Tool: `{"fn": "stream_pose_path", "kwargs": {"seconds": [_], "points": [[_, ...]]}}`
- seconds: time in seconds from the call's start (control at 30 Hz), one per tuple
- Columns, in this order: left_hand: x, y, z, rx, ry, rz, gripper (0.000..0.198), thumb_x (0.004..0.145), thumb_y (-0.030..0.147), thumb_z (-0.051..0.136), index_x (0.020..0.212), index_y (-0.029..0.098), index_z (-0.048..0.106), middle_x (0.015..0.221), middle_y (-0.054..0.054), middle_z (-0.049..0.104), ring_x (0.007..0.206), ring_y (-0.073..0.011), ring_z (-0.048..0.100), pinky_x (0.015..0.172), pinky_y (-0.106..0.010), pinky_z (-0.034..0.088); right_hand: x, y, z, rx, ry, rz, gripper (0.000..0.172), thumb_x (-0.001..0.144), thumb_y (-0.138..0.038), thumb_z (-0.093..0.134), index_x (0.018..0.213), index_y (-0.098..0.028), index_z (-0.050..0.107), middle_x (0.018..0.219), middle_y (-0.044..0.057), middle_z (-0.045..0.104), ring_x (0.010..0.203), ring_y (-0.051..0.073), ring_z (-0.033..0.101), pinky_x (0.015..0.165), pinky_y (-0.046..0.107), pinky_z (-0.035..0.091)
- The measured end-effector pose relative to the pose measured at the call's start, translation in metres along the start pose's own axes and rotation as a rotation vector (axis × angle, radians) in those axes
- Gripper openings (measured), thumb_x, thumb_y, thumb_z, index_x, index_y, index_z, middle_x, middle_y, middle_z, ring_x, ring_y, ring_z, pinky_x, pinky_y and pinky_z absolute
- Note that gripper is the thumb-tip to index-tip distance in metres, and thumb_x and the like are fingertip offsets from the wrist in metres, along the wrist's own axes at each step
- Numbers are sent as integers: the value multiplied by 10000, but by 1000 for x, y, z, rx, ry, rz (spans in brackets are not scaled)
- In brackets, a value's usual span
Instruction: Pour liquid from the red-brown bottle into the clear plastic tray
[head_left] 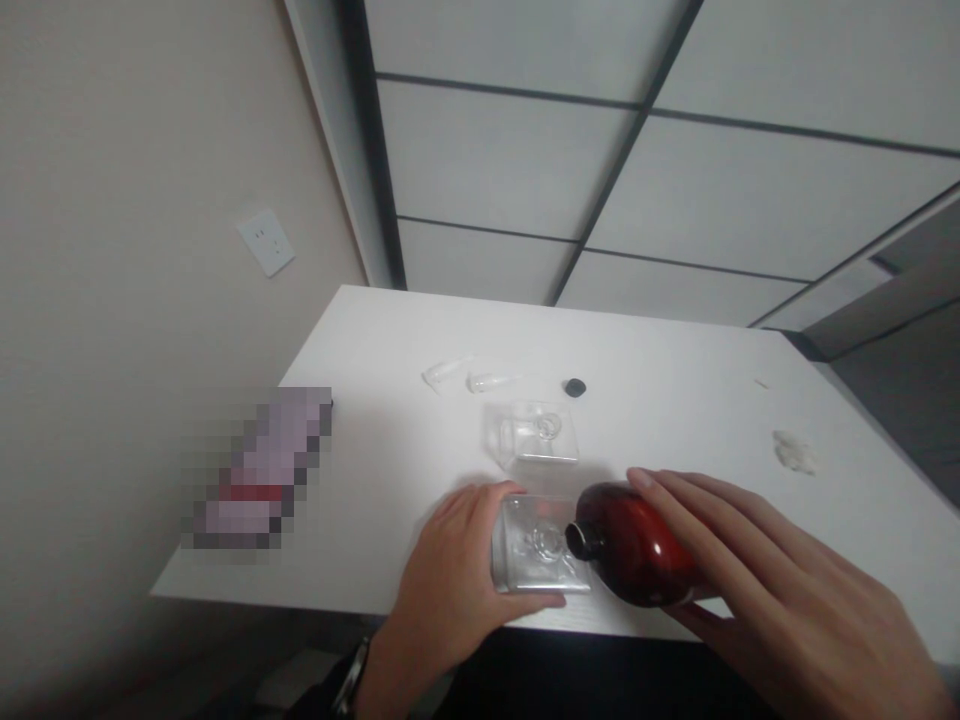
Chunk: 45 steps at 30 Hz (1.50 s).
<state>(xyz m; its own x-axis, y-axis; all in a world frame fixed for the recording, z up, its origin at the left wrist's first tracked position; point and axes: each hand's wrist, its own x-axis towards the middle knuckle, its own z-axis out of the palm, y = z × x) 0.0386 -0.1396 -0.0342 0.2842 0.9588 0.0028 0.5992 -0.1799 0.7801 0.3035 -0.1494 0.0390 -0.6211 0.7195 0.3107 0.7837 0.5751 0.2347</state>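
My left hand (457, 570) grips a clear plastic box-shaped container (525, 560) near the table's front edge, thumb along its near side and fingers along its far side. A round opening shows in the container's top. In my right hand (780, 580) is a dark red-brown bottle (645, 550), tilted over to the left. Its uncapped neck points at the container's round opening, close beside it. Whether liquid runs from the neck cannot be made out. A second clear container (544, 435) of the same kind sits just behind the first.
Two clear plastic pieces (491, 382) and a small black cap (575, 387) lie farther back on the white table (675, 380). A crumpled whitish scrap (795, 453) is at the right. A blurred-out pinkish object (281, 450) lies at the left edge, beside the wall.
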Motion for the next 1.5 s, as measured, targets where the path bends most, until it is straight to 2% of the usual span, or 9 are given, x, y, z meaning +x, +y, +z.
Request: {"fn": "stream_pose_path", "kwargs": {"seconds": [0.3, 0.7, 1.07, 1.5], "points": [[1, 1, -1, -33, -4, -12, 855, 593, 458, 1046, 1313, 245, 637, 1323, -112, 739, 1229, -384, 694, 1082, -621, 549, 2, 1, -1, -6, -3, 9, 735, 995, -188, 409, 1715, -184, 265, 1317, 141, 745, 1076, 308, 728, 701, 376, 592], [0, -2, 2, -25, -5, 7, 888, 601, 482, 1042, 1348, 241, 629, 1323, -116, 736, 1231, -391, 687, 1092, -634, 539, 2, 2, -4, -11, -19, -3, 762, 986, -139, 420, 1724, -183, 238, 1332, 157, 723, 1094, 317, 707, 729, 388, 587], [1, -3, 1, -22, -1, 13, 865, 610, 470, 1039, 1334, 242, 624, 1330, -119, 735, 1231, -390, 691, 1076, -626, 550, 3, 2, -8, -39, -4, -9, 735, 1025, -174, 398, 1733, -159, 199, 1322, 158, 728, 1109, 320, 698, 768, 400, 586], [0, 0, 0, -12, -16, 1, 847, 629, 457, 1034, 1331, 231, 618, 1368, -134, 719, 1252, -395, 679, 1081, -633, 545, 6, 1, -11, -37, -3, -24, 716, 1032, -140, 415, 1723, -134, 225, 1311, 169, 719, 1121, 328, 676, 787, 398, 553]]}}
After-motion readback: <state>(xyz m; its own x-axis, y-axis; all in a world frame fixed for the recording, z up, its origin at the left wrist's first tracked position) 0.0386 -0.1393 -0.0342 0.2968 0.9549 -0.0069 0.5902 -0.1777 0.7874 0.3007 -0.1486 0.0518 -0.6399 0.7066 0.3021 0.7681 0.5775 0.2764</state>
